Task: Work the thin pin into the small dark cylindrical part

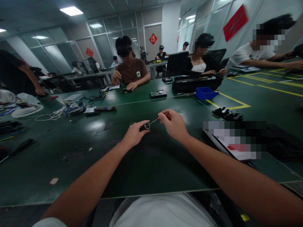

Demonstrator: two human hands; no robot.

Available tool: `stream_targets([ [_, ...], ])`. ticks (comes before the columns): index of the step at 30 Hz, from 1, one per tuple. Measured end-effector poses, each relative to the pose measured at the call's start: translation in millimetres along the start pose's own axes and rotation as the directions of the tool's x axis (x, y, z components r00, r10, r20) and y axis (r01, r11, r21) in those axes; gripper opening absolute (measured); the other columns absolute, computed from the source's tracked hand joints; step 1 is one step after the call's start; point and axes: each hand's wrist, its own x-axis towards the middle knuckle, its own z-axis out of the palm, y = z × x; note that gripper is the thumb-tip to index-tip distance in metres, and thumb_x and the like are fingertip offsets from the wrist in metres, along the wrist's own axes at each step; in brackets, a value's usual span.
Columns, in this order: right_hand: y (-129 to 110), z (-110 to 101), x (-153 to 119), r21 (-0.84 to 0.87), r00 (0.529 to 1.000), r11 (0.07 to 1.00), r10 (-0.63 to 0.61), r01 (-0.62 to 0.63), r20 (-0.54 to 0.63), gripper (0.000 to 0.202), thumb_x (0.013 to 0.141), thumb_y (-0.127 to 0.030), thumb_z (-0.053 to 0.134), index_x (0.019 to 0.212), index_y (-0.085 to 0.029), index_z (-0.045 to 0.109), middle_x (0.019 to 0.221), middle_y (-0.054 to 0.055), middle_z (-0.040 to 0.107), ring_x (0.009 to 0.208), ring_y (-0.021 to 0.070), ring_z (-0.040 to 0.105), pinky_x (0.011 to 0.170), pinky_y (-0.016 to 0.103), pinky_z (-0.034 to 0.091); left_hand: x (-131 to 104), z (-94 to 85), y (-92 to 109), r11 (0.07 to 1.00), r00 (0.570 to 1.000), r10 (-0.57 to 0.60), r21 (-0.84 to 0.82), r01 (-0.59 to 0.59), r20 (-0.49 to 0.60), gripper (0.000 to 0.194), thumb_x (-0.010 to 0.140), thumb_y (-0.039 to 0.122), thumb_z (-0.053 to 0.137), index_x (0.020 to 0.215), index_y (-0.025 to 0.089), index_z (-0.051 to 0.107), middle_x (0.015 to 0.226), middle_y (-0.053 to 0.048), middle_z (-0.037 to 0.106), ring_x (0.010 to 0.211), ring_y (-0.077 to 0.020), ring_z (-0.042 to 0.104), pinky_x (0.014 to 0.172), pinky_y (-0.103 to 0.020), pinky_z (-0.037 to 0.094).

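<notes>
Between the thumb and fingers of my left hand (134, 135) is a small dark cylinder (146, 126), its round, light-rimmed end facing right and toward me. My right hand (174, 123) pinches the red handle of a thin screwdriver (154, 120). The metal shaft slants down to the left, its tip by the cylinder's rim; I cannot tell whether it touches or goes inside. Both hands are raised over the green table (132, 173). The inside of the cylinder is too small to make out.
Ahead lie a hard drive (158, 93), a blue bin (206, 93) and a long black case (197, 83). A pen-like tool (105, 108) and bundled cables (74, 108) are on the left. Right of my arm sits a white-topped flat object (227, 143). Co-workers sit across the table.
</notes>
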Motion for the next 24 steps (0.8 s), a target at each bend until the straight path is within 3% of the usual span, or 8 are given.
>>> stream_targets([
  [4,1,-1,-3,-0.024,0.995,0.996,-0.086,0.088,0.046,0.016,0.093,-0.031,0.05,0.101,-0.022,0.061,0.081,0.002,0.07,0.074,0.0178,0.067,0.068,0.031,0.047,0,0.5,0,0.999,0.999,-0.029,0.025,0.03,-0.025,0.045,0.084,0.027,0.072,0.128,0.025,0.064,0.125,-0.005,0.069,0.115,-0.0259,0.062,0.103,-0.042,0.045],
  [8,-6,-3,-4,-0.221,0.996,0.972,-0.064,0.076,0.059,0.032,0.096,-0.044,0.046,0.081,-0.022,0.062,0.065,0.001,0.065,0.062,0.0179,0.061,0.06,0.031,0.038,0,0.4,1,0.999,1.0,0.009,0.051,-0.008,-0.006,0.038,0.084,0.028,0.072,0.122,0.025,0.067,0.119,-0.004,0.071,0.11,-0.0248,0.063,0.103,-0.042,0.043],
  [10,-9,-4,-4,-0.284,0.997,0.956,-0.065,0.076,0.05,0.035,0.098,-0.045,0.043,0.081,-0.022,0.063,0.066,0.001,0.065,0.061,0.018,0.06,0.059,0.031,0.036,-1,0.7,1,0.997,1.0,0.028,0.07,-0.028,0.004,0.038,0.084,0.029,0.072,0.121,0.025,0.068,0.115,-0.003,0.072,0.106,-0.0243,0.064,0.104,-0.043,0.042],
  [14,-11,-3,-4,-0.26,0.993,0.96,-0.092,0.106,0.068,0.024,0.096,-0.03,0.041,0.106,-0.021,0.061,0.082,0.003,0.071,0.07,0.0191,0.063,0.065,0.031,0.039,-1,0.8,0,0.995,0.999,0.048,0.088,-0.049,0.013,0.039,0.085,0.031,0.072,0.122,0.025,0.067,0.112,-0.003,0.073,0.103,-0.0238,0.064,0.104,-0.043,0.041],
  [19,-10,-4,-3,-0.239,0.992,0.968,-0.044,0.071,0.118,0.029,0.098,-0.034,0.038,0.1,-0.022,0.064,0.083,0.004,0.071,0.074,0.0206,0.063,0.067,0.033,0.04,-1,-0.6,-2,0.994,0.999,0.043,0.101,-0.044,0.011,0.039,0.085,0.032,0.072,0.123,0.025,0.067,0.111,-0.004,0.072,0.102,-0.0237,0.063,0.103,-0.043,0.041],
  [24,-5,0,-3,-0.158,0.996,0.986,-0.046,0.057,0.074,0.026,0.095,-0.03,0.044,0.115,-0.021,0.057,0.084,0.004,0.07,0.071,0.0195,0.063,0.069,0.034,0.044,-1,-1.6,-2,0.995,0.999,0.028,0.096,-0.03,0.014,0.039,0.086,0.034,0.07,0.123,0.024,0.067,0.11,-0.006,0.071,0.102,-0.0246,0.062,0.097,-0.042,0.045],
])
